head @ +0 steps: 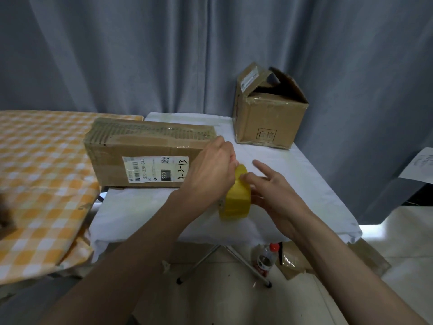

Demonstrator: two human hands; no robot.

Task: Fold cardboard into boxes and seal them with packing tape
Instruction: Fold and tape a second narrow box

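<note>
A yellow roll of packing tape stands on edge above the white-covered table. My left hand grips the roll's top from the left. My right hand holds its right side, thumb on the tape surface and index finger stretched out. A long closed cardboard box with a white shipping label lies just left of my hands, its top taped. A smaller cardboard box stands at the table's far right corner with its top flaps open.
A table with an orange checked cloth adjoins on the left. On the floor under the white table lie a plastic bottle and flattened cardboard. Grey curtains hang behind.
</note>
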